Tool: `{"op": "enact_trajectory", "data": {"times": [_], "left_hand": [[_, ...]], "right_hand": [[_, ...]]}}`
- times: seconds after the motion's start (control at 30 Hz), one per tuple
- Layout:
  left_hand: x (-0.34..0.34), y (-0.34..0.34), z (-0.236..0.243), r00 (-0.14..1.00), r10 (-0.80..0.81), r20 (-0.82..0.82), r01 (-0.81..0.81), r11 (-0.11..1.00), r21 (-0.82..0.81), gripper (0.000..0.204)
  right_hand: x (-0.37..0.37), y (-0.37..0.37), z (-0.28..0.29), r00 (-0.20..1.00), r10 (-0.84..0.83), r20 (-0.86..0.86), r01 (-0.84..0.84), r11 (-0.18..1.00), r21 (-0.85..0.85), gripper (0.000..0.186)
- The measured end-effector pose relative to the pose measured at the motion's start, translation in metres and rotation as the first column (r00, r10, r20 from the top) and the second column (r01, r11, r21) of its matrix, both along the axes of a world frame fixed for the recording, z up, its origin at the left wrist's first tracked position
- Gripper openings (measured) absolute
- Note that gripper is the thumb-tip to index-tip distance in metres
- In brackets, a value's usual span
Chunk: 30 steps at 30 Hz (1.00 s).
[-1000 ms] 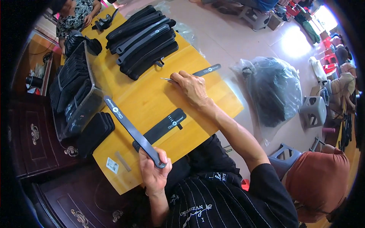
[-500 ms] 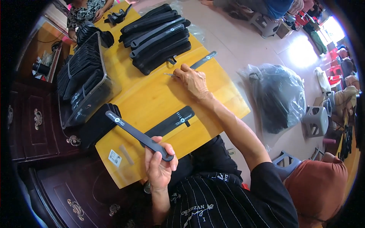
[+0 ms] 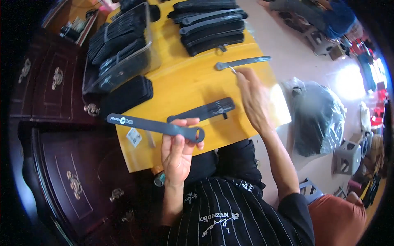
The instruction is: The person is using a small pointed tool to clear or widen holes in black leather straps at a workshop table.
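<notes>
My left hand (image 3: pixel 176 158) grips a long dark grey strap (image 3: pixel 150 129) with printing near one end and a slotted loop at the other. My right hand (image 3: pixel 254 98), slightly blurred, pinches a thin metal tool (image 3: pixel 232 70), whose exact kind I cannot make out. That tool's tip is at a second grey strap (image 3: pixel 250 60) lying on the yellow wooden tabletop (image 3: pixel 184 82). Between my hands lies a wider black strap-like piece (image 3: pixel 205 110) with a small tab and printed end.
Black straps are stacked at the back (image 3: pixel 211 37) and packed in a clear bin (image 3: pixel 152 55); a black pile (image 3: pixel 129 94) lies beside it. Dark drawers (image 3: pixel 57 78) border the left. A bagged bundle (image 3: pixel 316 119), grey stools (image 3: pixel 349 158) and a seated person (image 3: pixel 328 16) are to the right.
The view has shifted and turned. My left hand has tilted its strap closer to horizontal. My right hand has drawn slightly down, uncovering the far strap's near end.
</notes>
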<state>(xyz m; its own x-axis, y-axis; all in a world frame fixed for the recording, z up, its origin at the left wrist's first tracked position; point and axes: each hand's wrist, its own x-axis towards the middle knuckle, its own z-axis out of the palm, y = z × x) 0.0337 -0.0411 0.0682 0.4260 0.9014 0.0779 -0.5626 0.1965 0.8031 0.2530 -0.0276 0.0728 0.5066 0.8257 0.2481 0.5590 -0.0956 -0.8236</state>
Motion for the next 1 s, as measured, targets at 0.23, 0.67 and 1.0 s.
{"op": "enact_trajectory", "data": {"times": [0.23, 0.67, 1.0], "left_hand": [[0.006, 0.003, 0.004, 0.997, 0.074, 0.017, -0.075, 0.994, 0.080, 0.029], [0.002, -0.009, 0.012, 0.987, 0.151, -0.059, -0.140, 0.977, 0.159, 0.030], [-0.005, -0.011, 0.008, 0.988, 0.148, -0.035, -0.143, 0.983, 0.115, 0.029]], "right_hand": [[-0.059, -0.090, 0.031, 0.931, 0.335, -0.144, -0.324, 0.941, 0.094, 0.018], [-0.082, -0.088, 0.037, 0.953, 0.297, 0.054, -0.300, 0.950, 0.086, 0.023], [-0.087, -0.090, 0.038, 0.948, 0.318, -0.024, -0.314, 0.944, 0.105, 0.022]]}}
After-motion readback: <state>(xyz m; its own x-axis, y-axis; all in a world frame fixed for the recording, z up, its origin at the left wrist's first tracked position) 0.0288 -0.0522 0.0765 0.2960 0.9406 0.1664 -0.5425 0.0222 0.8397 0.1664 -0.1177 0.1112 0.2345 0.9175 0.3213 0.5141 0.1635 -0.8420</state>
